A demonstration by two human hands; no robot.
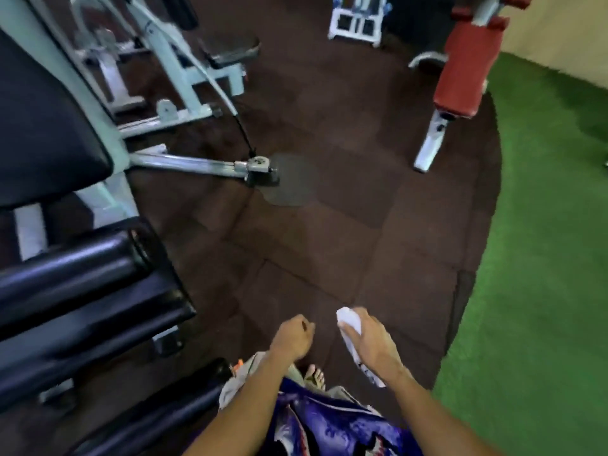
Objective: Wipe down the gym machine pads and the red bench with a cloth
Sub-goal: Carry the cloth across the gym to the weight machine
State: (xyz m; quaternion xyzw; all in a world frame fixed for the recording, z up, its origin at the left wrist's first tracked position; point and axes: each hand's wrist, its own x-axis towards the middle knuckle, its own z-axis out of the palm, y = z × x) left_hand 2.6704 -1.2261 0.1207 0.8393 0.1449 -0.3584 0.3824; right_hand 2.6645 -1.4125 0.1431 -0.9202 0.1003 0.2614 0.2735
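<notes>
The person stands on a dark brown floor [329, 225] made of big square mats and looks down at both hands. The right hand [371, 347] holds a white cloth [349, 327], with its grip curled round it; part of the cloth sticks out past the fingers and part hangs down under the wrist. The left hand [291, 337] is just beside it, low in the view, with its grip curled together in a loose fist and nothing in it that can be seen. The two hands do not touch. On the left side are the black machine pads [82, 291], long and round like rolls, one under the other, with a bigger flat black pad [42, 126] above them. They sit on a pale metal frame [184, 77], and a thin bar from it lies on the floor. The red bench [467, 64] is far off at the top right, tilted up on white legs, well apart from the hands and the cloth. Green turf [543, 258] covers the floor on the right side. A bare foot [315, 376] shows between the arms, above blue patterned clothes [329, 422]
</notes>
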